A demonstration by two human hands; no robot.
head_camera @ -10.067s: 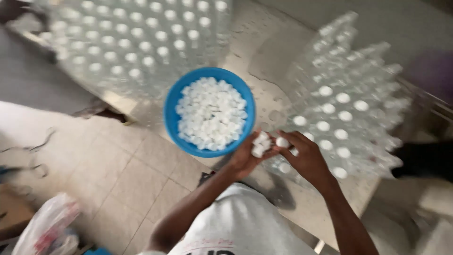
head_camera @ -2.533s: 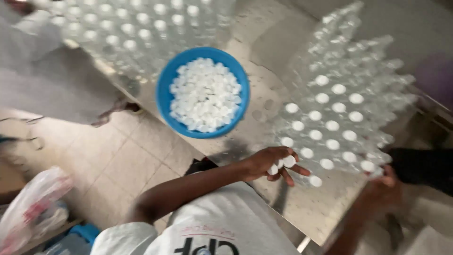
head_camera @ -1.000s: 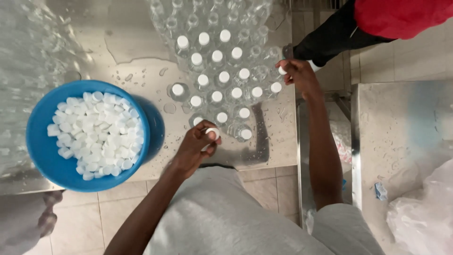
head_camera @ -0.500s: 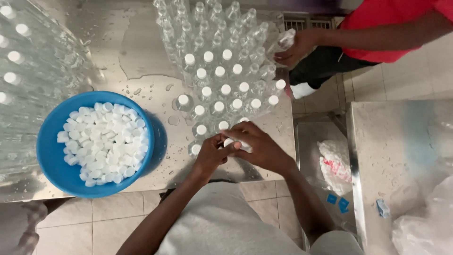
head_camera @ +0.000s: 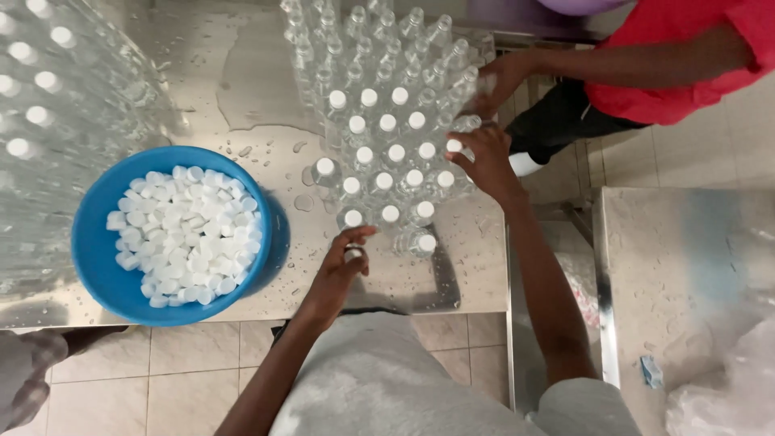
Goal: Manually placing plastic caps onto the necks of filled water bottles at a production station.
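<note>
Roughly seventeen capped bottles, two hands.

Packed bottles beside blue bowl

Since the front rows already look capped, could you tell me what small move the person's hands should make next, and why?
Probably press a cap onto an uncapped bottle: the right hand touches a capped bottle at the cluster's edge, the back-row bottles show no white caps, and the left hand seems to hold caps.
</note>
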